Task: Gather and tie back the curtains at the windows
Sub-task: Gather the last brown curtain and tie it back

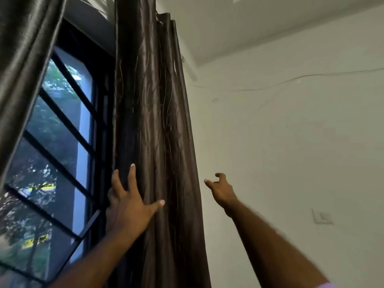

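A dark brown, glossy curtain hangs bunched in folds at the right side of the window. My left hand lies flat on the curtain's left edge, fingers spread and pressing into the folds, not closed around them. My right hand is raised just right of the curtain's outer edge, fingers loosely curled and apart, holding nothing, close to the fabric but not touching it. A second dark curtain hangs at the upper left, over the window's left part.
The window has a dark frame and dark grille bars, with trees outside. A white wall fills the right, with a thin wire running across it and a white switch plate lower right. The ceiling shows above.
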